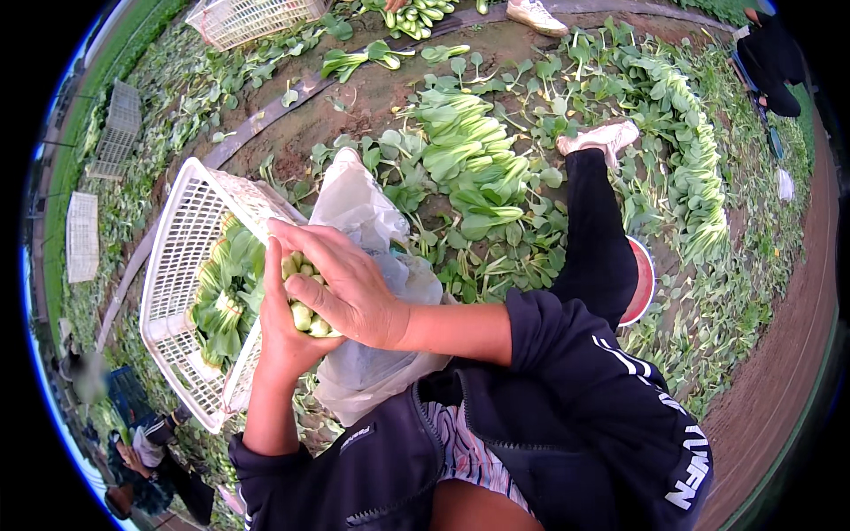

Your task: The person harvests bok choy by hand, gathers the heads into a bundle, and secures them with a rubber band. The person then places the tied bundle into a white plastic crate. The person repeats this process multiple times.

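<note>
- While both hands are closed around a compact bundle of pale-green, round-ended bok choy stems, the left hand cups it from the left and below, and the right hand presses over it from the right. The bundle sits in front of the person's body, beside the near end of a white, slotted plastic crate.
- Stems could slide out of the bundle if the two palms press unevenly, since smooth stalks offer little grip; whether a tie goes around it cannot be told, as the fingers cover most of it.
- Too hard a squeeze could bruise or snap the stalks, which look crisp and thick at the base.
- The left hand is close to the crate's rim, so a careless sideways swing could knock knuckles or tear leaves against the hard plastic.
- Inside the crate lie leafy green bok choy bunches; anything dropped on them from above could crush their soft leaves.
- A loose, translucent plastic sheet drapes over the lap and leg just below the hands, and a fold could snag or a dropped stalk slide off it.
- One pale shoe rests between two long rows of cut green bok choy, the nearer one and the farther one; a shifted foot could trample either.
</note>
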`<state>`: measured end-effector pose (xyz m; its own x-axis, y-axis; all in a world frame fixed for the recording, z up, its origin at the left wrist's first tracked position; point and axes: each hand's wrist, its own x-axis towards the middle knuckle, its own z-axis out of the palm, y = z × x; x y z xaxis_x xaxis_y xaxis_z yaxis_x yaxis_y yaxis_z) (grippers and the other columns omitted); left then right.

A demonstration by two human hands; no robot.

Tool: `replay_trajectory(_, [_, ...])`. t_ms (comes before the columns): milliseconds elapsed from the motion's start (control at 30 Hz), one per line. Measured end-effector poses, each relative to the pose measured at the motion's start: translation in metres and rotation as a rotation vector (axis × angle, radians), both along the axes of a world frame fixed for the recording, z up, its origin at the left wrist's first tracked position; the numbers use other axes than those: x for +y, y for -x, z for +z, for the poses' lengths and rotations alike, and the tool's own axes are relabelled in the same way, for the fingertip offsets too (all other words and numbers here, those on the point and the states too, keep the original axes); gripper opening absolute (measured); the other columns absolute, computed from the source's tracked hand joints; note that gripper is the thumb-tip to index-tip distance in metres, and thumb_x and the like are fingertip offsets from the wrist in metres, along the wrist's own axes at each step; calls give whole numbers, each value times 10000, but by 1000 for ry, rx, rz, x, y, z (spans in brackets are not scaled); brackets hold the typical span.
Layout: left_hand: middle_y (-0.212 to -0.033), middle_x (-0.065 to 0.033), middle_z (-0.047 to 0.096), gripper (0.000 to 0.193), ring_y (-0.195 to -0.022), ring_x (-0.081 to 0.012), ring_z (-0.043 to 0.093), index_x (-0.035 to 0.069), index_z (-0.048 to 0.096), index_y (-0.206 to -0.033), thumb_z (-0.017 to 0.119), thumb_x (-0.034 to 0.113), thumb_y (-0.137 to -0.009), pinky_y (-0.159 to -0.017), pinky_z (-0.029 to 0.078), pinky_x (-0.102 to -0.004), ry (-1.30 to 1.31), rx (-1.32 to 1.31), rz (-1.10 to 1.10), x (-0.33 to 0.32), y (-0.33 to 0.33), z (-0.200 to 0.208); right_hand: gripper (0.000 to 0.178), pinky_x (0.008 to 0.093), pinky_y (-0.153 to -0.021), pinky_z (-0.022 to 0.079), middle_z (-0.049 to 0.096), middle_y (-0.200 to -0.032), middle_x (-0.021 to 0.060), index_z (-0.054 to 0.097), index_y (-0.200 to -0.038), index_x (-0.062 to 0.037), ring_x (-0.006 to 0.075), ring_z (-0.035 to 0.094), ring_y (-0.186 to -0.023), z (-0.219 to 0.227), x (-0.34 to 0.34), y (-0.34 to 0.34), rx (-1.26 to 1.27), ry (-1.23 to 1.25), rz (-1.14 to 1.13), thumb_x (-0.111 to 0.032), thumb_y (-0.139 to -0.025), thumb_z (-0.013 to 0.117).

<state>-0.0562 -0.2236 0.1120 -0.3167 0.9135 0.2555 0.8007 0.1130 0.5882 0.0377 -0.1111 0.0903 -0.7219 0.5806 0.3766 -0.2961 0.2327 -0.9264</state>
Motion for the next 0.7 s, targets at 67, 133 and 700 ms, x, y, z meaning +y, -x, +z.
replay_trajectory(67, [-1296, -255, 480, 1175, -1133, -379, 553, -12, 109, -1465, 862, 150, -577, -928, 461, -420, -11, 30, 2, 0, 1, -3, 635, 387, -989, 374, 575, -1209, 158, 433, -1363, -17, 322, 524, -1129, -7, 16, 2, 47, 10, 117, -511, -964, 398])
replay_trajectory(133, [-1282, -234, 469, 1166, -1102, -349, 550, 32, 88, -1480, 826, 94, -579, -942, 451, -423, -32, -59, 8, -2, 0, -5, 527, 380, -975, 383, 625, -1135, 117, 508, -1297, -35, 313, 548, -1093, -14, 38, 1, 70, 70, 215, -444, -974, 430])
replay_trajectory(700, [-1189, -151, 582, 694, -1152, -262, 530, -10, 453, -1250, 269, 560, -899, -1066, 329, -420, -238, -949, 530, -17, 21, -4, 631, 409, -1003, 369, 649, -1138, 78, 560, -1232, -93, 282, 560, -1108, -328, 397, 21, -795, -878, -465, -450, -739, 726])
